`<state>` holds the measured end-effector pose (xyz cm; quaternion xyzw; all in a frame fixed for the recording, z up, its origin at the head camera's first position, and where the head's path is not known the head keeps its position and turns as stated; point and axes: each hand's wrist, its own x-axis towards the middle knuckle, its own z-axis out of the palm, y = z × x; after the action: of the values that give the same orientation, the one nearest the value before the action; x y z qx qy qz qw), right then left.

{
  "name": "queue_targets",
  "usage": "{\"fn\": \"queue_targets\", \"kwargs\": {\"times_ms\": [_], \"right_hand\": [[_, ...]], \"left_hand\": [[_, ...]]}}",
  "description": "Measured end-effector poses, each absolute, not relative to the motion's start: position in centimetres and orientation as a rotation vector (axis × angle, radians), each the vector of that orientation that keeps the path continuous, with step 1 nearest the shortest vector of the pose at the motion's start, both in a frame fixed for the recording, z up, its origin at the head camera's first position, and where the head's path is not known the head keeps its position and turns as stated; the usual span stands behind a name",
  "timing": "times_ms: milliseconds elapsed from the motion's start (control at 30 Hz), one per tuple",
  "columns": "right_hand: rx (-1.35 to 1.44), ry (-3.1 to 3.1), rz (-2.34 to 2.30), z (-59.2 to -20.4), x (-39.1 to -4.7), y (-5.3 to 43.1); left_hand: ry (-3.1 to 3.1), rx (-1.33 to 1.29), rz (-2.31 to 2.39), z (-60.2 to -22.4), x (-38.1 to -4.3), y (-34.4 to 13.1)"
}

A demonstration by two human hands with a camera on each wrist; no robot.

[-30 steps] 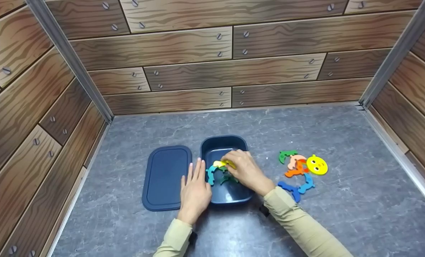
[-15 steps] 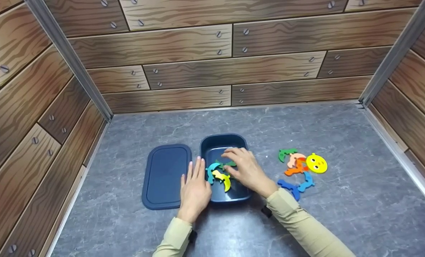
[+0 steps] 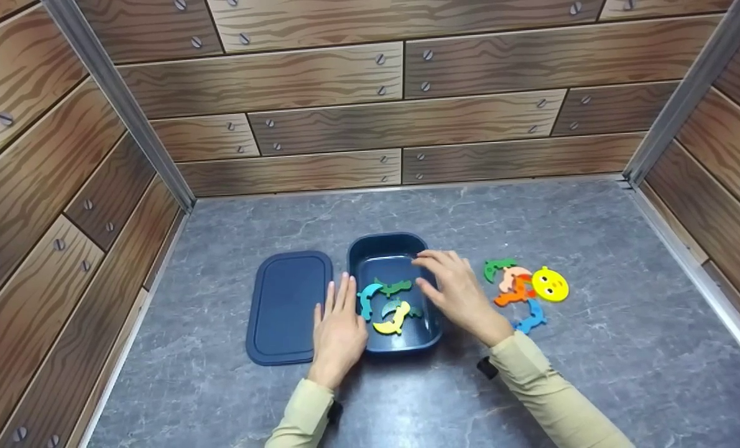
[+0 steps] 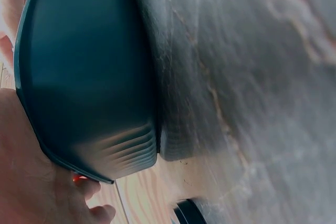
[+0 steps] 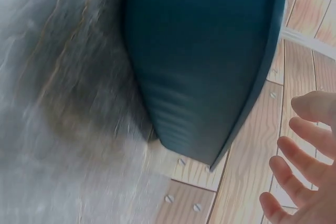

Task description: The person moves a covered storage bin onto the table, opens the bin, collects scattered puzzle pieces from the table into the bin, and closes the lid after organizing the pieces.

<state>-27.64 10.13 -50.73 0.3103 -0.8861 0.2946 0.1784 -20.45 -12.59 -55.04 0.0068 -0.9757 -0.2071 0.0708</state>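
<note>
A dark blue plastic box (image 3: pixel 388 267) stands open on the table, its outer wall (image 4: pixel 89 66) filling much of the left wrist view. Inside lie a yellow puzzle piece (image 3: pixel 395 320), a teal piece (image 3: pixel 366 303), a green piece (image 3: pixel 396 287) and a dark green piece partly under the yellow one. My left hand (image 3: pixel 340 330) rests at the box's left rim with fingers straight. Over the right rim is my right hand (image 3: pixel 460 292), fingers spread and holding nothing; the right wrist view also shows this hand (image 5: pixel 310 166) beside the box.
Left of the box lies its flat blue lid (image 3: pixel 290 308). To the right is a loose cluster: a round yellow face piece (image 3: pixel 550 285), an orange piece (image 3: pixel 513 292), a green piece (image 3: pixel 497 268) and a blue piece (image 3: pixel 533 316). Wood-patterned walls (image 3: pixel 320 137) enclose the table.
My right hand has let go of the yellow puzzle piece inside the box and drawn back to the right. The yellow piece has dropped and turned. My left hand stays put.
</note>
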Motion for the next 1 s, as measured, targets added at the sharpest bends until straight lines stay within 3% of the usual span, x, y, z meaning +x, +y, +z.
{"fn": "queue_targets", "kwargs": {"times_ms": [1000], "right_hand": [[0.695, -2.583, 0.704, -51.5, -29.3, 17.2]], "left_hand": [[-2.923, 0.009, -0.643, -55.1, -20.3, -12.6]]}}
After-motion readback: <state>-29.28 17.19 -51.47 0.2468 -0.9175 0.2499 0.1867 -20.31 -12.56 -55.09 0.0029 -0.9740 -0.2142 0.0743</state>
